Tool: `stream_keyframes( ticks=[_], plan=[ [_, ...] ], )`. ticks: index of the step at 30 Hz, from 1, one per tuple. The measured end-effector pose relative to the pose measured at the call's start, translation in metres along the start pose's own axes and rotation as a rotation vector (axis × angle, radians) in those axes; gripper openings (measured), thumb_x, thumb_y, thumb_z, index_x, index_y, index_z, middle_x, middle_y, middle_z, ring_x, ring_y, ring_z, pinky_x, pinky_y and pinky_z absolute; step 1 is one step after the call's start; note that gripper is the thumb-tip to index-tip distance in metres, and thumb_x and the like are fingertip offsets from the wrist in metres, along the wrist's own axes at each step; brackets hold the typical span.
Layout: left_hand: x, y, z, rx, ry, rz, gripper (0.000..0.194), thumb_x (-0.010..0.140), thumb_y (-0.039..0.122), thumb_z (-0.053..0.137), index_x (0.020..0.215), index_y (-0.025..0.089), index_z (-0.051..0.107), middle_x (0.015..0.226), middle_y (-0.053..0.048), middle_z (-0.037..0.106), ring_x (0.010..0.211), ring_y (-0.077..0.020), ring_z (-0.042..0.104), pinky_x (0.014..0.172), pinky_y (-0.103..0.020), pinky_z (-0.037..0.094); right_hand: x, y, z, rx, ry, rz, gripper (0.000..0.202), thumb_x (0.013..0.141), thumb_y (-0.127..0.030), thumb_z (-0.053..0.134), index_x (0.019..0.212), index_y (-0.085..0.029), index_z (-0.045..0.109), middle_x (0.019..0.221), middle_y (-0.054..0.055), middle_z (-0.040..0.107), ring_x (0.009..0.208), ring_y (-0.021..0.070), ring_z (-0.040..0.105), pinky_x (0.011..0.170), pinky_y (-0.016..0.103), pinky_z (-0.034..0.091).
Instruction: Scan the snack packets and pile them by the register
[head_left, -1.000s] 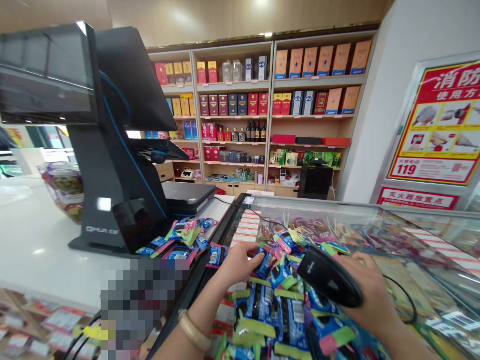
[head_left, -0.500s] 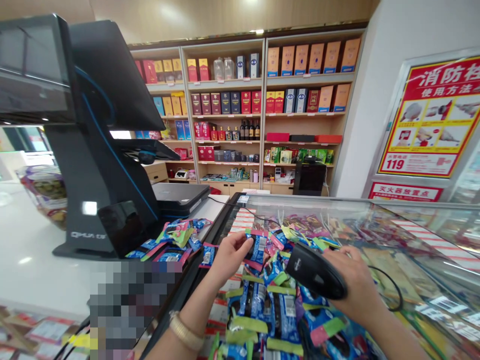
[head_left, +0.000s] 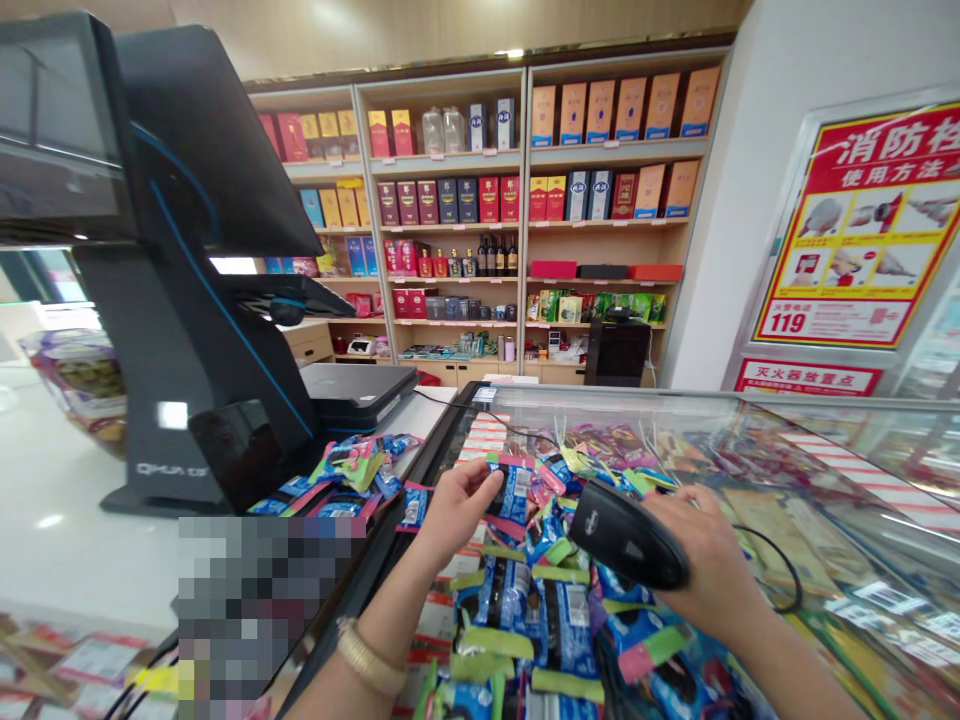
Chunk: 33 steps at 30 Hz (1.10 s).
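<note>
Pinched in my left hand [head_left: 463, 505] is a small blue snack packet [head_left: 513, 494] with pink ends, its barcode facing up. My right hand [head_left: 709, 560] grips a black barcode scanner [head_left: 626, 535], its head pointing left toward that packet, with a gap between them. Below both hands many blue packets [head_left: 566, 625] with green or pink ends lie spread over the glass counter top. One more packet [head_left: 412, 507] lies by my left wrist on the counter's dark edge. The scanner's cable [head_left: 787, 560] curves off to the right.
On the left stands a black checkout terminal [head_left: 217, 280], with a pile of similar packets [head_left: 352, 470] beside its base. A flat grey device [head_left: 360, 385] sits behind them. Shelves [head_left: 525, 230] with boxes and bottles line the back wall. A red notice [head_left: 862, 230] hangs at right.
The view has shifted slightly. Both hands keep nearly the same pose, the left on the packet and the right on the scanner.
</note>
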<state>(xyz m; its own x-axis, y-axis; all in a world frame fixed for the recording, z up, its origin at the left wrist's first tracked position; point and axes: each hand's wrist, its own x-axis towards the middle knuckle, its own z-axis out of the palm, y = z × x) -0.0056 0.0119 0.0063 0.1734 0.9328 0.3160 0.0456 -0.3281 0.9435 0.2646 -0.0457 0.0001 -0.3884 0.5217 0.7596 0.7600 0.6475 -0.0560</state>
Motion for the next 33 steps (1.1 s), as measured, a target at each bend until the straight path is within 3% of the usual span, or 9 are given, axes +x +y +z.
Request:
stream_keyframes(
  ticks=[6, 9, 13, 16, 20, 23, 28, 31, 33],
  plan=[
    [-0.001, -0.001, 0.0, -0.046, 0.01, 0.008, 0.032, 0.076, 0.046, 0.066, 0.073, 0.014, 0.065, 0.068, 0.001, 0.06, 0.063, -0.0111, 0.049, 0.06, -0.022, 0.04, -0.003, 0.005, 0.002, -0.054, -0.011, -0.037, 0.009, 0.072, -0.019, 0.049, 0.077, -0.022, 0.055, 0.067, -0.001, 0.06, 0.062, 0.0152, 0.052, 0.072, 0.033, 0.031],
    [0.0, -0.006, 0.001, -0.12, 0.082, -0.021, 0.03, 0.074, 0.044, 0.069, 0.074, 0.014, 0.066, 0.066, 0.001, 0.06, 0.064, -0.012, 0.053, 0.062, -0.022, 0.043, -0.007, 0.01, 0.003, -0.101, 0.016, -0.093, 0.016, 0.072, -0.02, 0.05, 0.086, -0.022, 0.058, 0.076, 0.002, 0.066, 0.067, 0.0166, 0.058, 0.075, 0.034, 0.034],
    [0.007, -0.009, -0.005, -0.448, 0.352, -0.107, 0.025, 0.072, 0.037, 0.074, 0.076, 0.014, 0.065, 0.065, 0.002, 0.063, 0.062, -0.0126, 0.059, 0.062, -0.023, 0.05, -0.013, 0.019, 0.004, -0.14, 0.034, -0.116, 0.026, 0.072, -0.022, 0.052, 0.097, -0.022, 0.06, 0.087, 0.005, 0.07, 0.075, 0.0193, 0.063, 0.078, 0.036, 0.036],
    [0.016, -0.007, -0.021, -0.682, 0.598, -0.117, 0.015, 0.076, 0.023, 0.073, 0.078, 0.014, 0.062, 0.069, 0.001, 0.065, 0.061, -0.0113, 0.062, 0.065, -0.025, 0.055, -0.015, 0.025, 0.006, -0.152, 0.057, -0.16, 0.029, 0.072, -0.022, 0.053, 0.099, -0.022, 0.061, 0.089, 0.005, 0.07, 0.077, 0.0197, 0.064, 0.078, 0.035, 0.037],
    [0.029, -0.003, -0.053, -0.787, 0.862, -0.013, 0.018, 0.082, 0.004, 0.063, 0.073, 0.016, 0.052, 0.071, 0.003, 0.062, 0.068, -0.0068, 0.066, 0.077, -0.021, 0.056, -0.016, 0.027, 0.007, -0.159, 0.089, -0.19, 0.027, 0.074, -0.022, 0.053, 0.098, -0.022, 0.062, 0.087, 0.005, 0.07, 0.077, 0.0206, 0.064, 0.077, 0.036, 0.038],
    [0.035, -0.001, -0.074, -0.817, 0.987, 0.024, 0.024, 0.084, -0.003, 0.054, 0.074, 0.017, 0.049, 0.075, 0.003, 0.061, 0.076, -0.0032, 0.066, 0.084, -0.014, 0.052, -0.017, 0.025, 0.009, -0.138, 0.113, -0.163, 0.024, 0.075, -0.022, 0.052, 0.098, -0.022, 0.062, 0.086, 0.005, 0.07, 0.077, 0.0219, 0.064, 0.078, 0.037, 0.038],
    [0.034, -0.005, -0.087, -0.773, 0.973, -0.031, 0.019, 0.088, 0.002, 0.05, 0.078, 0.017, 0.054, 0.087, -0.005, 0.066, 0.092, -0.0089, 0.068, 0.087, -0.017, 0.053, -0.02, 0.026, 0.011, -0.106, 0.145, -0.165, 0.023, 0.078, -0.021, 0.05, 0.098, -0.022, 0.06, 0.084, 0.005, 0.069, 0.075, 0.022, 0.064, 0.077, 0.038, 0.038],
    [0.03, -0.008, -0.078, -0.669, 0.877, -0.043, 0.011, 0.086, 0.007, 0.055, 0.088, 0.017, 0.056, 0.097, -0.009, 0.068, 0.096, -0.0132, 0.068, 0.088, -0.024, 0.054, -0.022, 0.029, 0.012, -0.094, 0.157, -0.146, 0.021, 0.077, -0.024, 0.051, 0.096, -0.022, 0.061, 0.083, 0.005, 0.068, 0.076, 0.0232, 0.063, 0.077, 0.039, 0.038],
    [0.028, -0.012, -0.066, -0.561, 0.782, -0.053, 0.017, 0.082, 0.01, 0.06, 0.097, 0.018, 0.057, 0.102, -0.009, 0.069, 0.093, -0.0144, 0.069, 0.086, -0.028, 0.055, -0.024, 0.032, 0.012, -0.106, 0.156, -0.136, 0.023, 0.077, -0.025, 0.051, 0.098, -0.022, 0.06, 0.084, 0.006, 0.068, 0.077, 0.0238, 0.063, 0.078, 0.039, 0.038]
  ],
)
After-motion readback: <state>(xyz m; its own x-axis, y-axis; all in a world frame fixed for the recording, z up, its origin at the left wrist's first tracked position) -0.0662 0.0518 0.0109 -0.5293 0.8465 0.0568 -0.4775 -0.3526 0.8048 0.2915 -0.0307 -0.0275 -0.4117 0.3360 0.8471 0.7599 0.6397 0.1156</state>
